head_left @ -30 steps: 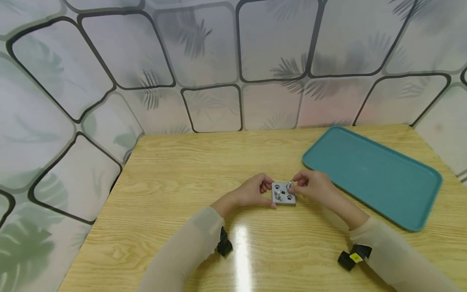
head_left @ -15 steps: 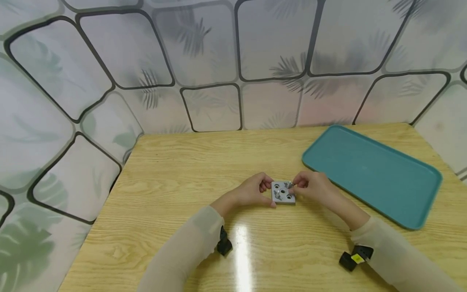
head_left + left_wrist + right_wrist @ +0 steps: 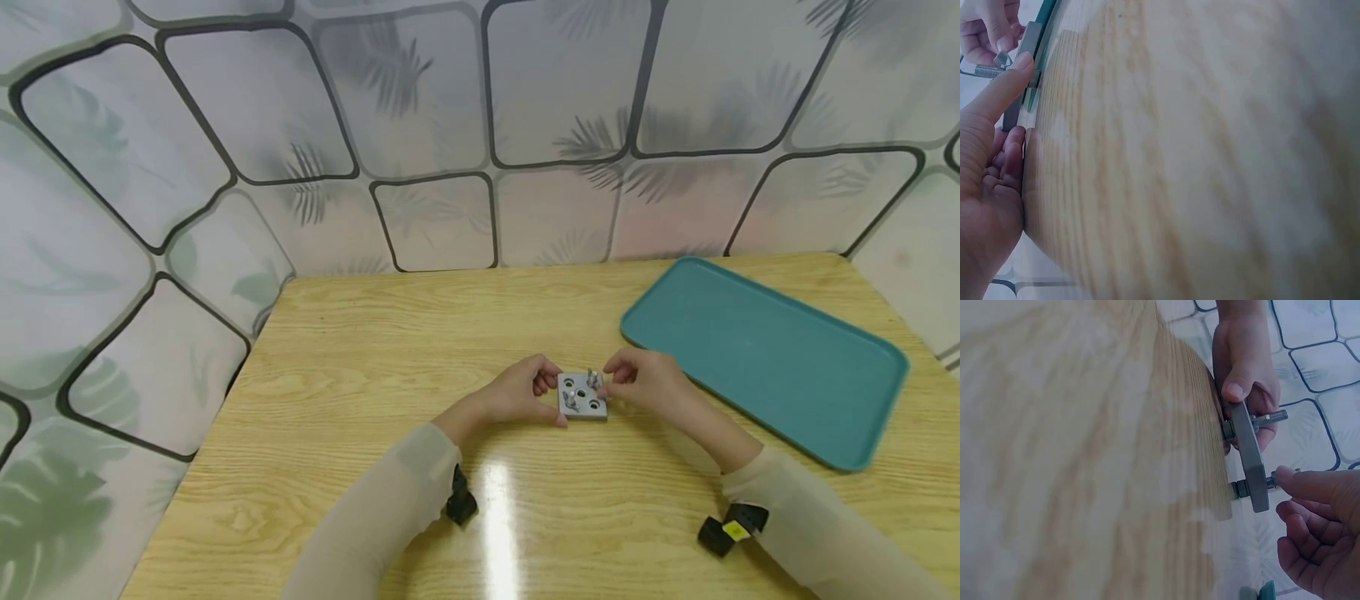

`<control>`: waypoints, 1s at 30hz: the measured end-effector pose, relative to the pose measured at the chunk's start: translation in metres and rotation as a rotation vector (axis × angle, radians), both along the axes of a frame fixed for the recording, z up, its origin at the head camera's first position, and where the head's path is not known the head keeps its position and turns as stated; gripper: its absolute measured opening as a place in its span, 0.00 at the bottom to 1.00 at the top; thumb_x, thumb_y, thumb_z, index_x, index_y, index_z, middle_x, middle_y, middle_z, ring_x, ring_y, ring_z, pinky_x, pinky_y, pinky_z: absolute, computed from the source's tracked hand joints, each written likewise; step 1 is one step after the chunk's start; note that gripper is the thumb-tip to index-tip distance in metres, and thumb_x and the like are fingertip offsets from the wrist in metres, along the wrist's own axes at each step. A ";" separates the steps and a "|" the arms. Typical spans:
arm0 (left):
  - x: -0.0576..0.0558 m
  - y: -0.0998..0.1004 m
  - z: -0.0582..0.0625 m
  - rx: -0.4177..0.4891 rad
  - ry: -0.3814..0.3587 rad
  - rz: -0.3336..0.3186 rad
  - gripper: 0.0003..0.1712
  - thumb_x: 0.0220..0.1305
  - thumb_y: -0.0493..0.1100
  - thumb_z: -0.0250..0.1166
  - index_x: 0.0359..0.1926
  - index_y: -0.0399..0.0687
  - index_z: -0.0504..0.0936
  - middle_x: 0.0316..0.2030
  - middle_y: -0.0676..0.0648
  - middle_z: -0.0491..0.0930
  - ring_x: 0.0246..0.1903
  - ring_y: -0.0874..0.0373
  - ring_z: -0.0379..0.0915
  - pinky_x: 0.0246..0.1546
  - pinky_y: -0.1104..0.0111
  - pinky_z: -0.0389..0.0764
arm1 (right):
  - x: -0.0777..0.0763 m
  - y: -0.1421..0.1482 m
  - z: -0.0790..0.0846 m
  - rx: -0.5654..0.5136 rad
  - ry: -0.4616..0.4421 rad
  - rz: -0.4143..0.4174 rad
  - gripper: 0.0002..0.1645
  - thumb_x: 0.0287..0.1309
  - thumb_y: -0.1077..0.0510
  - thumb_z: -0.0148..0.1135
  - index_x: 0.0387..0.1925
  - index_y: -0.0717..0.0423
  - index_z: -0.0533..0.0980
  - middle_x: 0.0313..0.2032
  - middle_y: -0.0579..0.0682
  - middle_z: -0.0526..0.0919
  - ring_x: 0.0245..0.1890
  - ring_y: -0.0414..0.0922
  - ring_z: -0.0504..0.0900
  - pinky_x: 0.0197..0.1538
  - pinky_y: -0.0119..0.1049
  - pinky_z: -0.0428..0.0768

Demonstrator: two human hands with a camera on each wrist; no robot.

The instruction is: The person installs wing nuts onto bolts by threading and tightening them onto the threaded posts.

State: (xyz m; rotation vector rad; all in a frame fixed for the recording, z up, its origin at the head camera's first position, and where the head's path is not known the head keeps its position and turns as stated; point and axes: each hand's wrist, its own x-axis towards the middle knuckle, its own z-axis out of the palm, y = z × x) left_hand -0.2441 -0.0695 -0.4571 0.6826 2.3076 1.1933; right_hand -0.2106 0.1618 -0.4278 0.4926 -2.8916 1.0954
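A square grey metal plate (image 3: 582, 407) with several holes is held just above the table by my left hand (image 3: 517, 392), its thumb and fingers on the left edge. Two bolts pass through it, seen side-on in the right wrist view, where one threaded bolt end (image 3: 1275, 417) sticks out. A wing nut (image 3: 572, 401) sits at the lower left of the plate. At the upper right is another wing nut (image 3: 593, 379); my right hand (image 3: 637, 379) is at it, thumb touching and fingers curled. The left wrist view shows the plate (image 3: 1030, 40) edge-on beside my thumb.
A teal tray (image 3: 765, 358) lies at an angle on the right of the wooden table (image 3: 397, 333), beyond the right forearm. A patterned wall covering (image 3: 558, 83) stands behind the table's far edge. Black wrist cameras hang under both sleeves.
The upper right wing nut has turned between frames, its wings pointing up now. My right fingers have shifted slightly around it. The left hand and plate stay nearly still.
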 end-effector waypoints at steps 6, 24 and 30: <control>0.001 0.000 0.000 0.006 0.000 -0.001 0.36 0.43 0.44 0.78 0.53 0.45 0.70 0.41 0.52 0.72 0.39 0.62 0.66 0.41 0.74 0.69 | -0.006 -0.005 -0.001 0.005 -0.009 -0.001 0.20 0.43 0.58 0.75 0.37 0.65 0.79 0.22 0.46 0.79 0.22 0.37 0.74 0.26 0.31 0.72; 0.000 0.000 0.001 0.001 0.011 0.002 0.36 0.44 0.44 0.78 0.54 0.44 0.70 0.41 0.52 0.72 0.39 0.62 0.66 0.42 0.74 0.70 | 0.003 -0.001 0.002 0.005 -0.110 0.024 0.10 0.51 0.59 0.69 0.34 0.59 0.80 0.26 0.47 0.80 0.27 0.40 0.75 0.30 0.34 0.74; 0.000 0.000 -0.001 -0.001 0.011 0.005 0.37 0.43 0.44 0.78 0.54 0.45 0.70 0.41 0.52 0.72 0.39 0.62 0.66 0.41 0.74 0.70 | 0.006 0.002 0.000 -0.008 -0.095 0.023 0.09 0.52 0.59 0.69 0.34 0.60 0.80 0.26 0.47 0.81 0.27 0.40 0.76 0.29 0.33 0.74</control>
